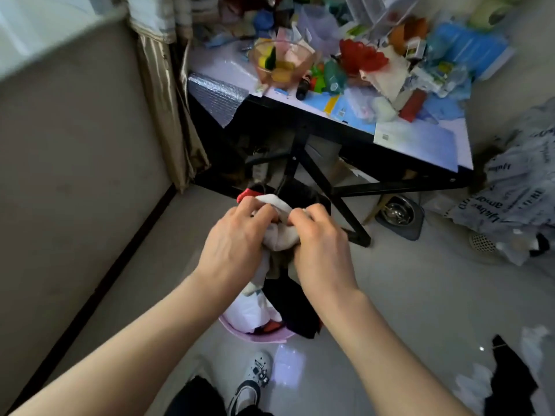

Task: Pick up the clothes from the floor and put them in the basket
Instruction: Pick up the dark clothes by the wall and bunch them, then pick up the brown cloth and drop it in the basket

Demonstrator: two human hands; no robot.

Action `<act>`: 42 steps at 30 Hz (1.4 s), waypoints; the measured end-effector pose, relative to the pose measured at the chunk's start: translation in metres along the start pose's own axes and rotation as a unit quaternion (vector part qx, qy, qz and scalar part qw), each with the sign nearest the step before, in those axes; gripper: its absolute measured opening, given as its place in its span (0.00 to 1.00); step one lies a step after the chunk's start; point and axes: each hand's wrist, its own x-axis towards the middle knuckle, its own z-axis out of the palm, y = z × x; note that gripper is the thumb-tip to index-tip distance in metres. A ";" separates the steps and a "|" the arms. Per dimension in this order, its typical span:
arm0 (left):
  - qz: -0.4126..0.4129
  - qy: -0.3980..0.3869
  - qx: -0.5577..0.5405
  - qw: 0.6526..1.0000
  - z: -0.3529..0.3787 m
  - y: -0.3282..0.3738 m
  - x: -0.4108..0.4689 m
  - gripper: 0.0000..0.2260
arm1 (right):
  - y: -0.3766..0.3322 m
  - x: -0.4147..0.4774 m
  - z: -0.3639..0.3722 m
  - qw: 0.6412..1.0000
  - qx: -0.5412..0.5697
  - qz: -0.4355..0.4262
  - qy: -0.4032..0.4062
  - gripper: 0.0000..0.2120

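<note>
1. Nearest the camera, on the pale glossy tiled floor (405, 295): a white clog shoe with small charms (259, 367). Well to its right, a crumpled black garment (510, 382) lies on the tiles among white scraps.
2. Just beyond the shoe: a round pink plastic basket (267, 338). It holds a white cloth (249, 310), and a dark garment (300, 313) hangs over its right side.
3. Above the basket: left hand (234, 244) and right hand (321, 250), close together and knuckles up. The fingers of both are curled into a bunched cream-white garment (283, 237) gripped between them.
4. Beyond the hands: a black-framed table with a pale top (330, 127), its top heavily cluttered. A steel bowl (396, 212) sits on the floor under its right end.
5. Far right: a heap of grey fabric printed with black lettering (516, 187).
</note>
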 end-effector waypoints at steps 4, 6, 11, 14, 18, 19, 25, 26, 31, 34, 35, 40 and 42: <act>-0.029 -0.044 -0.028 0.998 0.046 -0.012 0.017 0.18 | 0.022 0.013 0.037 0.998 0.017 0.038 -0.046 0.11; -0.038 -0.067 -0.055 0.995 0.062 -0.017 0.026 0.19 | 0.031 0.019 0.053 0.995 0.021 0.062 -0.075 0.12; -0.089 -0.150 -0.096 0.980 0.096 -0.031 0.038 0.19 | 0.049 0.032 0.080 0.975 0.019 0.120 -0.188 0.16; -0.082 -0.194 -0.057 0.976 0.103 -0.042 0.045 0.26 | 0.051 0.038 0.088 0.960 0.008 0.128 -0.248 0.21; -0.031 -0.188 0.024 0.981 0.085 -0.051 0.055 0.32 | 0.042 0.042 0.082 0.978 -0.010 0.073 -0.197 0.27; -0.032 -0.188 0.045 0.981 0.076 -0.053 0.056 0.33 | 0.039 0.045 0.078 0.980 -0.019 0.060 -0.187 0.30; -0.002 -0.097 0.150 0.984 0.005 -0.062 0.057 0.39 | 0.009 0.070 0.044 0.989 -0.036 -0.033 -0.137 0.42; -0.008 -0.077 0.164 0.983 -0.009 -0.065 0.054 0.40 | 0.000 0.077 0.037 0.989 -0.039 -0.055 -0.132 0.43; -0.088 0.002 0.212 0.973 -0.067 -0.066 0.027 0.40 | -0.044 0.096 0.012 0.982 -0.025 -0.164 -0.092 0.46; -0.146 0.024 0.237 0.960 -0.087 -0.061 0.002 0.41 | -0.068 0.095 0.001 0.969 -0.005 -0.228 -0.089 0.48; -0.174 0.033 0.250 0.952 -0.094 -0.055 -0.011 0.42 | -0.077 0.091 -0.003 0.961 0.005 -0.262 -0.088 0.48; -0.280 0.094 0.297 0.908 -0.112 -0.026 -0.078 0.41 | -0.109 0.066 -0.014 0.914 0.009 -0.397 -0.087 0.49; -0.347 0.108 0.315 0.877 -0.114 -0.009 -0.120 0.41 | -0.129 0.045 -0.016 0.880 0.020 -0.467 -0.090 0.50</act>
